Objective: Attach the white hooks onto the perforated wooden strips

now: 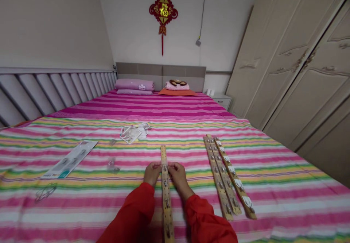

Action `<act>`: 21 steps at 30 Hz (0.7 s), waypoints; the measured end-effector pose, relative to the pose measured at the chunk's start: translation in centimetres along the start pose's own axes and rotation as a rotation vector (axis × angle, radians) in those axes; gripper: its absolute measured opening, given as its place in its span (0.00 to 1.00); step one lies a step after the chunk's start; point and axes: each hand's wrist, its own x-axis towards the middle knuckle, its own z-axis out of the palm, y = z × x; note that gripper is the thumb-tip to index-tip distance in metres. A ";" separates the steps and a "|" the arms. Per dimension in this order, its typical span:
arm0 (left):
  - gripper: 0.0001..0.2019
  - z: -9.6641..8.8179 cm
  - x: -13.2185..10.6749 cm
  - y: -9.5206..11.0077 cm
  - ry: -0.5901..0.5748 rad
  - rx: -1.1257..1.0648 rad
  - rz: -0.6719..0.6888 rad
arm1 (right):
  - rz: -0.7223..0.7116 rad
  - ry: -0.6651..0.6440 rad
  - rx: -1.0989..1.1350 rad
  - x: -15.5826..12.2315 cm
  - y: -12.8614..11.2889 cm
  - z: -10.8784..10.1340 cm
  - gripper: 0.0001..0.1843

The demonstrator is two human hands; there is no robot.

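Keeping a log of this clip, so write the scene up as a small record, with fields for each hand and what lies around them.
Place: bedroom, striped bedsheet on a bed
Left hand: fingers on the upper part of a wooden hook strip
Right hand: fingers on the same strip, meeting the left hand's
Right of hands: three wooden strips with hooks, side by side
Left of hands: white-and-teal packaging card, clear plastic hook
Further ahead: pile of paper packaging
Beside bed: cream wardrobe

Rough pale wood strip, shiny metal hooks, matt cloth bedsheet, packaging card, probably glossy
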 end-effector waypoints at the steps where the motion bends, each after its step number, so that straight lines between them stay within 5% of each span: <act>1: 0.11 0.0 0.0 0.0 0.002 0.000 -0.001 | -0.004 0.002 0.003 0.0 0.0 0.0 0.08; 15: 0.17 -0.2 1.2 -1.8 0.053 0.024 0.068 | -0.034 0.023 -0.027 0.3 1.3 -0.2 0.08; 21: 0.19 -0.3 1.4 -2.8 -0.025 0.014 0.136 | -0.076 -0.042 -0.062 -0.1 1.2 -0.3 0.16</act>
